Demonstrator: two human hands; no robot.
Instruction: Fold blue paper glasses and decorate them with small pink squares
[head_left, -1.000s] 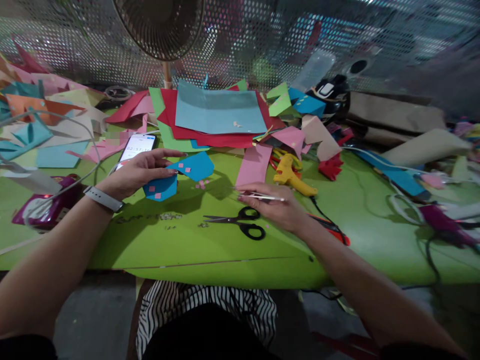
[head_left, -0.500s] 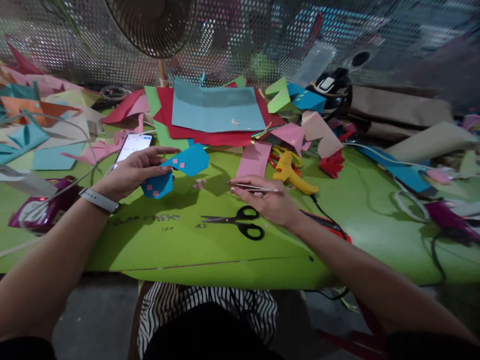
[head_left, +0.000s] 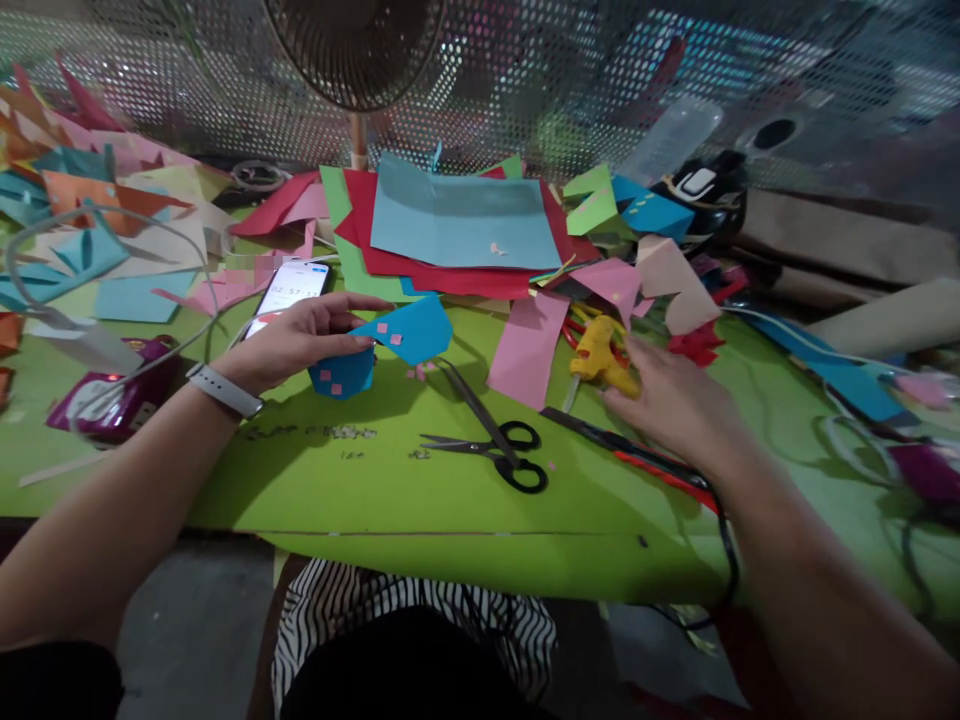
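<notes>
My left hand (head_left: 311, 335) pinches a folded blue paper piece (head_left: 420, 330) with small pink squares stuck on it, held just over the green table. At the right, my right hand (head_left: 667, 395) is closed about the handle of a yellow hot glue gun (head_left: 596, 350); part of the handle is hidden by the palm. Grey tweezers (head_left: 472, 400) lie across the black-handled scissors (head_left: 517, 435) between my hands. A few tiny pink paper squares (head_left: 421, 371) are scattered by the blue piece. Small pale bits (head_left: 352, 432) lie in a row nearer to me.
A phone (head_left: 296, 285) with a running timer lies behind my left hand. Stacked coloured sheets (head_left: 465, 220) and a pink strip (head_left: 529, 350) are at the back. A red and black cutter (head_left: 637, 455) lies under my right wrist. A cable runs off the table's front edge.
My right hand has put the tweezers down on the scissors and moved right to the glue gun. My left hand still holds the blue paper. The camera view has shifted a little left.
</notes>
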